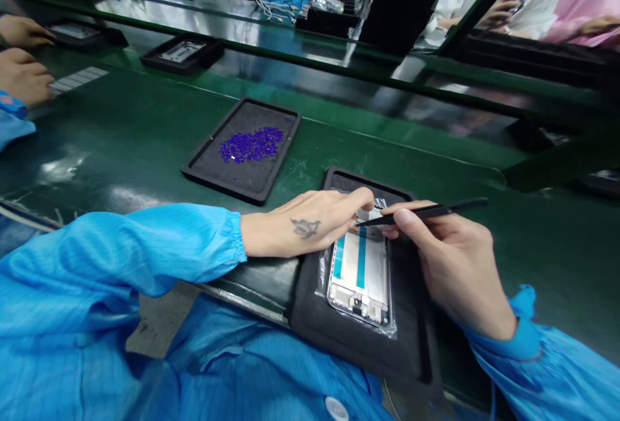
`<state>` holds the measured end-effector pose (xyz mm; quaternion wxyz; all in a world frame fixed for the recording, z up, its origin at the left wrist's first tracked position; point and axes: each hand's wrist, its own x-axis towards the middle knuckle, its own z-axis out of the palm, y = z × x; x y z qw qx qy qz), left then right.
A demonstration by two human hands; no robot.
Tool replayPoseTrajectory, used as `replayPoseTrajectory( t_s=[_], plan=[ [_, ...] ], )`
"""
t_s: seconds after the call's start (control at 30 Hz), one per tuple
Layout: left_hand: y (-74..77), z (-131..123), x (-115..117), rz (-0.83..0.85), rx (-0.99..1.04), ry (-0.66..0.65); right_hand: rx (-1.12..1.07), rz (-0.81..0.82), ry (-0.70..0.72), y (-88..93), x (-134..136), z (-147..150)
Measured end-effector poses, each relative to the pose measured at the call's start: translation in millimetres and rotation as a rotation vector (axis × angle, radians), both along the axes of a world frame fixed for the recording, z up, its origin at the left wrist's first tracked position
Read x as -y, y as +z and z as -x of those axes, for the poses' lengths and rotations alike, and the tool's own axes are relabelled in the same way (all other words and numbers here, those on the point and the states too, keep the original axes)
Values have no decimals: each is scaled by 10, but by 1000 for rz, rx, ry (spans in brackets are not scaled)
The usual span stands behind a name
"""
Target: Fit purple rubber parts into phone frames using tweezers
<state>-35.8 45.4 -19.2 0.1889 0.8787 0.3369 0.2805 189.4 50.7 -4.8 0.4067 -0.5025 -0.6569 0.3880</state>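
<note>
A phone frame [372, 266] with teal strips lies on clear plastic film in a black foam tray [407, 350] before me. Over its upper left side rests my left hand [310, 221], fingers bent down toward the frame; whether its fingertips pinch anything is hidden. My right hand [450, 253] grips black tweezers [426, 211] between thumb and fingers. The tweezers' tip points left and touches or hovers just over the frame's upper part, close to my left fingertips. Any small part at the tip is too small to make out.
A second black tray [227, 179] holds many tiny purple pieces [254, 144]. Farther left are a co-worker's hands [24, 75], a sheet of pale labels [80, 79] and another tray [181, 53] with a phone part. A raised green ledge runs behind the green bench [130, 130].
</note>
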Motion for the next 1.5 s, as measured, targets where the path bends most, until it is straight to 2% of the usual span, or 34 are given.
replayPoseTrajectory(
  t_s=[0.1,0.17,0.27,0.37,0.53,0.6,0.7,0.83,0.97,1.23,1.5],
  plan=[
    [58,40,51,-139,-80,28,-104,38,-34,-4,-93,-24],
    [109,59,128,-210,-165,-78,-166,85,-44,-1,-170,-41],
    [160,65,280,-191,-233,-321,-218,115,-69,-14,-287,-53],
    [153,56,396,-115,-247,-400,-197,90,-76,-46,-380,-22],
    [31,45,412,-115,-261,-299,-140,108,-60,-74,-449,55],
    [-30,36,395,-202,-274,-284,-151,122,-45,-73,-453,56],
    [-88,14,381,-423,-255,-275,-167,129,-23,-78,-448,32],
    [-42,-4,365,-679,-128,-272,-180,111,-19,-103,-429,1],
    [67,2,332,-830,7,-247,-126,62,-5,-102,-396,9],
    [132,-4,315,-867,28,-209,85,-71,37,-25,-339,44],
    [103,-5,310,-887,28,-207,253,-195,86,-22,-343,29]
  ],
)
